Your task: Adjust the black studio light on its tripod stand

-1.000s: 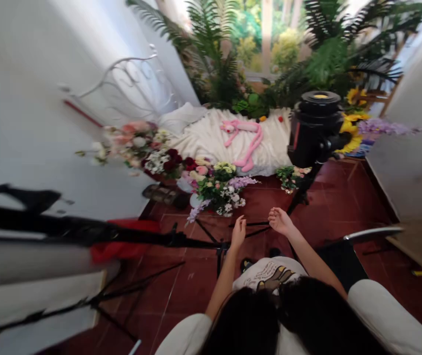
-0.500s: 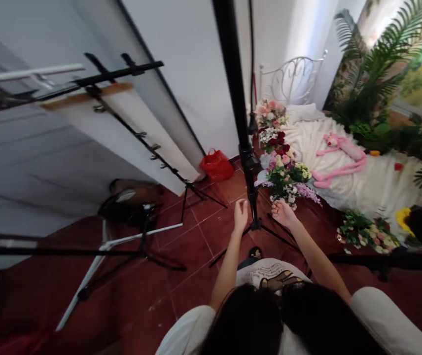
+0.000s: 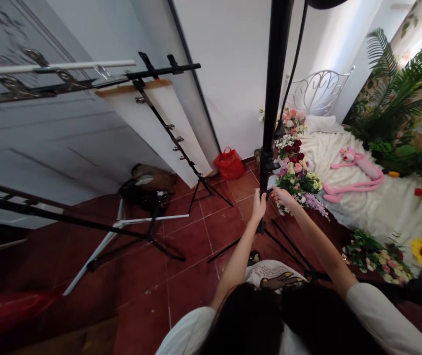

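A black light stand (image 3: 273, 93) rises upright in front of me, its tripod legs spread on the floor. My left hand (image 3: 259, 207) is wrapped around the lower part of its pole. On the pole's right side, my right hand (image 3: 284, 198) has its fingers closed at a small dark knob (image 3: 269, 191) of the stand; the fingertips partly hide it. A black cable (image 3: 295, 56) hangs beside the pole from a dark fixture at the top edge.
To the left stand a backdrop stand with a white roll (image 3: 192, 143) and metal clips, plus a white-legged stand (image 3: 96, 251). A red bag (image 3: 230, 163) sits by the wall. At right are artificial flowers (image 3: 296, 167), a pink plush toy (image 3: 366, 167) on white fabric, and palm leaves (image 3: 399, 74).
Both hands have moved forward from free air to the stand. The left has closed around the pole and the right has closed at the knob. The view has shifted left.
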`<state>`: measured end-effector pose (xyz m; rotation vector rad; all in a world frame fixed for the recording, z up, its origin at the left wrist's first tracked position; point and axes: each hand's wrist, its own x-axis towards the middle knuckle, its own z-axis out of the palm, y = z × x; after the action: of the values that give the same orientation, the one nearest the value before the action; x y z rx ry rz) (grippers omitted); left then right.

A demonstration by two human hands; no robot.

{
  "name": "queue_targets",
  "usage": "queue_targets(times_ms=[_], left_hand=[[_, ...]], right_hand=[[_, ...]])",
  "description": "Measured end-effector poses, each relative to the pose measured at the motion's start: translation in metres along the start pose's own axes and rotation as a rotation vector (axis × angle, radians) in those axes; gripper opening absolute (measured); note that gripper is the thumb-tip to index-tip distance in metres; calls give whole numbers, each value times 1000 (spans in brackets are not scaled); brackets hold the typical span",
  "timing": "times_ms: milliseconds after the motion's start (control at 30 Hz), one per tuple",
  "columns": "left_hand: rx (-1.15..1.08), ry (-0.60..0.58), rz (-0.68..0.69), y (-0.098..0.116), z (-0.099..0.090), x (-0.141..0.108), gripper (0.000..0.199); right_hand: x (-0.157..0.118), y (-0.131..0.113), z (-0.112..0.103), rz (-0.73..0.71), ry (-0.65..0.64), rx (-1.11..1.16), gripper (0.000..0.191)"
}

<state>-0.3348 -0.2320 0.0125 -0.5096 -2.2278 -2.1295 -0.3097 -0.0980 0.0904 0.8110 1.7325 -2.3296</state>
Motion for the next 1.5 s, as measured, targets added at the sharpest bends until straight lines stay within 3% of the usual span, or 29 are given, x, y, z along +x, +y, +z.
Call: queue_targets(times_ms=[333,533,767,1033,1100,1200,1300,1433,1500], left_hand=[[-23,48,46,-9,4,1,52],[-30,84,31,-16,8,2,52],[0,85,25,-20,8,2,54],[22,97,45,-15,9,1,51],[19,102,47,-15,9,1,51],[0,115,48,-16,9,0,54],[-7,120,34,-17,10,0,54],[-12,125,32,-17,11,0,55],[-14,128,32,-18,11,0,57]], right_hand=[[23,2,-20,-144,-214,-65,20],[21,24,-24,-216,-148,63,30],[32,27,-22,-306,-123,-65,31],[25,-29,-8,-620,25,-277,36],[13,-54,-1,-734,-53,-254,45],[-10,-95,18,-882,-273,-290,68],[-33,-129,37,-965,-403,-325,83],[-54,-143,53,-969,-527,-392,86],[-59,-140,61,-966,-503,-417,80]])
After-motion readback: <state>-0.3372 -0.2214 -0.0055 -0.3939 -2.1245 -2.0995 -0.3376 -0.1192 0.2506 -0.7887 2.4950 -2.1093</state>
